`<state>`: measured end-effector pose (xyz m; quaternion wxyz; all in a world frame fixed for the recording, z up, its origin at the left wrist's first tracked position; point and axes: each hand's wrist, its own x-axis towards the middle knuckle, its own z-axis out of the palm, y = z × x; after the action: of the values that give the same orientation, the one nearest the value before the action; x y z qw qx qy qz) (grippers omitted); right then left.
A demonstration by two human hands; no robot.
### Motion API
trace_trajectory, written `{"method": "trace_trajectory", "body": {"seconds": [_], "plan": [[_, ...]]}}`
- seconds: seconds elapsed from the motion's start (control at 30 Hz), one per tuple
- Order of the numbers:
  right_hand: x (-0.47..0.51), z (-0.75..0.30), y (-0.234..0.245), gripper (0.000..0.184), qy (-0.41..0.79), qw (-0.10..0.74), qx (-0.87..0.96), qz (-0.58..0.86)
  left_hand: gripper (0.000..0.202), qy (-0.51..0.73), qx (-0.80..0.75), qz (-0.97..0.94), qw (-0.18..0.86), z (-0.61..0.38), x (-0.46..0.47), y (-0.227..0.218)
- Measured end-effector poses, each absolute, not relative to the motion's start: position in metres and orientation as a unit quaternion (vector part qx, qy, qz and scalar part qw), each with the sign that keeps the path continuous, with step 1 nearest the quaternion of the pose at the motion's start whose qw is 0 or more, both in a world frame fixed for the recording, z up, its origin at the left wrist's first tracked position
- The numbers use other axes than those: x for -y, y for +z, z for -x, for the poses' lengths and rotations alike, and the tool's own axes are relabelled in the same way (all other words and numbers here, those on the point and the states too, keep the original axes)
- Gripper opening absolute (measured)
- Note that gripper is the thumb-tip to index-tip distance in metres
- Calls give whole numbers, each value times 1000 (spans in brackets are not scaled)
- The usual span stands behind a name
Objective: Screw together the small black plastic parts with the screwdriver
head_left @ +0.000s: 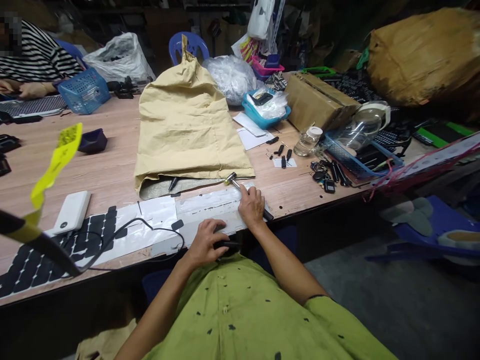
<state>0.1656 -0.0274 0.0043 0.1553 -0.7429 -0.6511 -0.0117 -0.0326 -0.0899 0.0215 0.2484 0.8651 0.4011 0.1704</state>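
My right hand (pixel 251 206) is closed round a small hammer (pixel 234 181). Its metal head with a yellowish end points away from me, and the black handle end sticks out below my hand. Close to the table's front edge, my left hand (pixel 207 241) has its fingers curled round a dark black piece (pixel 228 244), whose kind I cannot make out. Under both hands lies a pale flat board (pixel 202 227). Just beyond stands a large beige cloth sack (pixel 191 125), with a small black part (pixel 173 183) at its lower edge.
Left of my hands are a white power bank (pixel 73 212), a black cable (pixel 131 221) and sheets with black pads (pixel 97 232). To the right stand a glass jar (pixel 308 141), a blue basket (pixel 363 160) and a carton (pixel 318 100). A person in striped sleeves (pixel 48 52) sits far left.
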Motion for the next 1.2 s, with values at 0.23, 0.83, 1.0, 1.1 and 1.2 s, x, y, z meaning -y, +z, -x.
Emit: {"method": "trace_trajectory", "body": {"seconds": [0.23, 0.83, 1.0, 1.1, 1.2], "plan": [[28, -168, 2, 47, -20, 171, 653, 737, 26, 147, -425, -866, 220, 22, 106, 20], [26, -167, 2, 46, -18, 171, 652, 738, 6, 305, -832, -455, 84, 71, -49, 27], [27, -166, 3, 46, -16, 167, 650, 741, 11, 288, -745, -591, 115, 50, -5, 21], [28, -166, 5, 47, -16, 163, 647, 744, 11, 267, -671, -667, 182, 28, 5, 18], [28, -166, 5, 47, -17, 165, 650, 741, 10, 262, -640, -692, 207, 12, 2, 14]]}}
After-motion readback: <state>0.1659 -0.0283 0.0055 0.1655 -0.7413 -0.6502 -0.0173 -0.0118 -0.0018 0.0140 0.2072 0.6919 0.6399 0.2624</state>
